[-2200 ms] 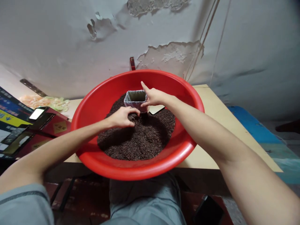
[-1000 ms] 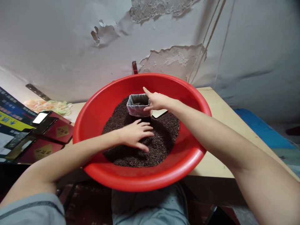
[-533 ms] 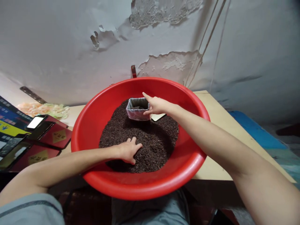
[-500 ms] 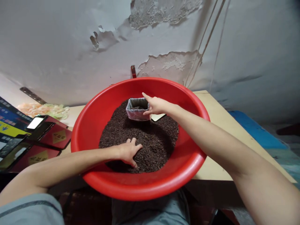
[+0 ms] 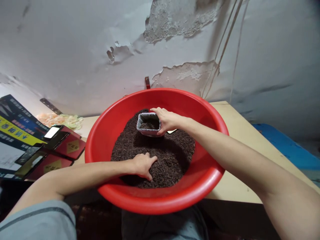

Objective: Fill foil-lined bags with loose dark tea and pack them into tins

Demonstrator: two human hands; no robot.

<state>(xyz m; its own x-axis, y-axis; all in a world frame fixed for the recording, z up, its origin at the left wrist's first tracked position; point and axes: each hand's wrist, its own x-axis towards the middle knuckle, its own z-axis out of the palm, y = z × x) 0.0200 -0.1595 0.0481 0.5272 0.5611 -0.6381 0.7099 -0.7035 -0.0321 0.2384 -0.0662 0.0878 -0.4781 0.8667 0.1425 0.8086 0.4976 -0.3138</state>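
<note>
Dark loose grains [image 5: 167, 150] lie in a large red basin [image 5: 217, 123]. My right hand [image 5: 168, 120] grips the right side of a small rectangular container [image 5: 149, 133], thumb on the near side and fingers at the far rim. Some of the dark material shows inside the container, which is tilted towards me. Partly hidden behind that hand is a pale flat piece [image 5: 172, 131]. My left hand [image 5: 144, 165] rests on the grains near the basin's front left, fingers spread, holding nothing visible.
The basin sits on a pale wooden table [image 5: 240, 166] against a peeling wall [image 5: 82, 50]. Red and black boxes [image 5: 71, 143], a printed panel [image 5: 17, 123] and a heap of pale pieces [image 5: 67, 120] are at the left. Something blue [image 5: 287, 143] lies at the right.
My right hand has closed round the container's side, and the container now tilts more towards me. My left hand stays on the grains. The whole view has shifted slightly.
</note>
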